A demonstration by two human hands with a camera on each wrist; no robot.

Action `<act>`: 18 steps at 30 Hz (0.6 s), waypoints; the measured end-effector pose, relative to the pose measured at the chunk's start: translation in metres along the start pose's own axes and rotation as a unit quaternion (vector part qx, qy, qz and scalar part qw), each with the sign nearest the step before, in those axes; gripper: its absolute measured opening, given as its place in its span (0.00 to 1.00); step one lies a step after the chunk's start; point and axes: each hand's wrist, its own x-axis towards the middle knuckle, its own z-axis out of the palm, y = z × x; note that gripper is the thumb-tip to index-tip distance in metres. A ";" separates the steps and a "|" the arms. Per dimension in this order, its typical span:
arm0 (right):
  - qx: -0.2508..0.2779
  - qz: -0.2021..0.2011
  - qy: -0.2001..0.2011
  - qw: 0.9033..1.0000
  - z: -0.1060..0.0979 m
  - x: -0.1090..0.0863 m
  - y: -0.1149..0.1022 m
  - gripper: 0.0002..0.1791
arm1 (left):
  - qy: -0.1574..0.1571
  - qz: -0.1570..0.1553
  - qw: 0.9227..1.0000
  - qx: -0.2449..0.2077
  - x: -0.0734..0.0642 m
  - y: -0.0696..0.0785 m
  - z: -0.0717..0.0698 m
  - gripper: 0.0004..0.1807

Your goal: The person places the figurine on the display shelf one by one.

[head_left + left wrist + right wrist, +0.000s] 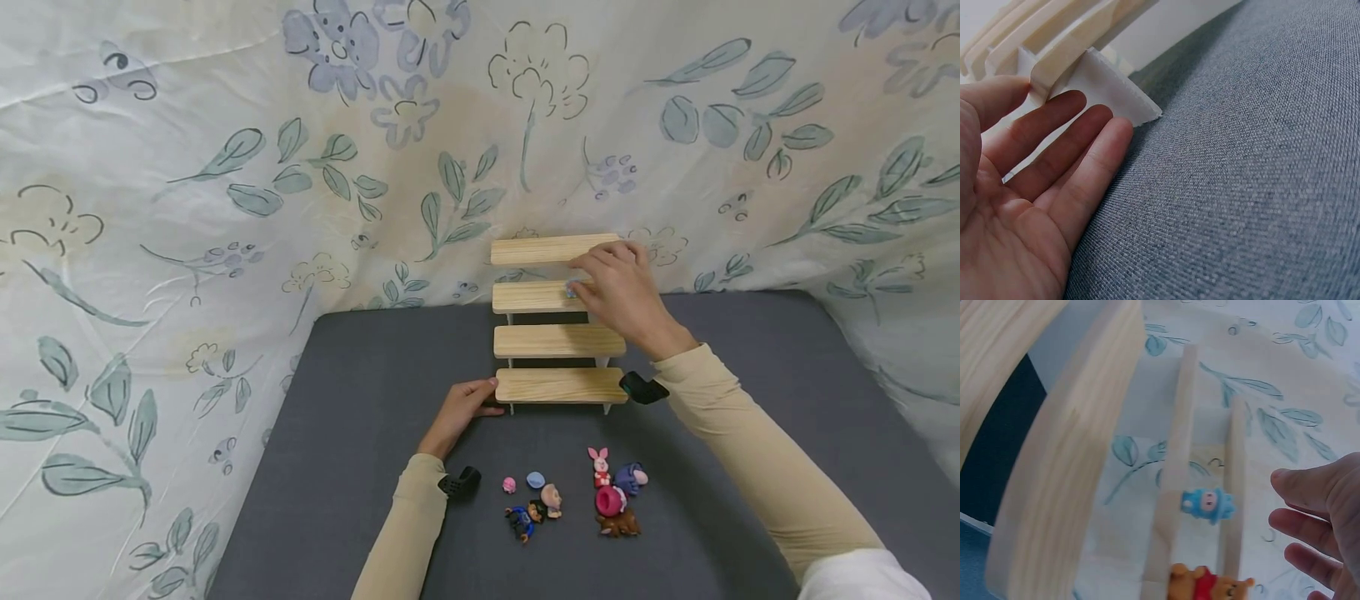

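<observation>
A four-tier wooden display shelf (561, 386) stands on the grey cloth. My left hand (459, 410) holds the left end of its lowest board; in the left wrist view the thumb meets the board's end (1054, 69) and the fingers lie beneath, beside the white support (1116, 90). My right hand (622, 287) is at the right of the upper tiers. A small light-blue figurine (1208, 504) stands on the second board from the top, apart from the right fingertips. Beside it is an orange bear figurine in red (1207, 584), partly cut off by the frame.
In front of the shelf lie two groups of toys. The left has a blue-clothed figurine (520, 523), a round head (551, 497), a blue piece (536, 480) and a pink piece (509, 485). The right includes a pink-eared figurine (601, 468). A floral curtain (420, 192) hangs behind.
</observation>
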 end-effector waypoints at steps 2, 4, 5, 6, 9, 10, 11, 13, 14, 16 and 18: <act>0.001 -0.005 0.010 1.000 -0.005 0.000 -0.002 0.16 | 0.000 -0.001 1.000 -0.001 0.000 0.001 0.000 0.26; 0.006 -0.009 0.017 1.000 -0.010 0.000 -0.004 0.16 | 0.000 -0.001 1.000 0.000 0.000 0.001 0.000 0.26; 0.010 -0.011 0.020 1.000 -0.012 -0.001 -0.005 0.16 | 0.000 -0.001 1.000 0.001 0.000 0.001 0.000 0.26; 0.013 -0.013 0.021 1.000 -0.015 -0.001 -0.006 0.16 | 0.000 -0.002 1.000 0.001 0.000 0.000 0.000 0.26; 0.028 -0.022 0.017 0.999 -0.022 -0.002 -0.010 0.16 | 0.001 -0.005 1.000 -0.001 0.000 -0.001 0.000 0.27; 0.031 -0.026 0.014 0.999 -0.024 -0.002 -0.011 0.16 | 0.001 -0.006 1.000 -0.002 0.001 -0.001 -0.001 0.27; 0.034 -0.030 0.011 0.999 -0.026 -0.003 -0.012 0.16 | 0.001 -0.005 1.000 -0.001 0.001 -0.002 -0.001 0.27; 0.040 -0.039 0.007 0.998 -0.030 -0.003 -0.015 0.17 | 0.001 -0.005 1.000 0.001 0.001 -0.002 -0.001 0.27; 0.040 -0.044 0.007 0.998 -0.032 -0.004 -0.016 0.17 | 0.001 -0.005 1.000 0.002 0.001 -0.002 -0.001 0.27; 0.045 -0.052 0.006 0.998 -0.035 -0.005 -0.019 0.16 | 0.001 -0.006 1.000 0.006 0.001 -0.003 -0.001 0.28; 0.063 -0.056 0.001 0.996 -0.039 -0.007 -0.023 0.16 | 0.003 -0.008 1.000 0.009 0.002 -0.003 -0.001 0.28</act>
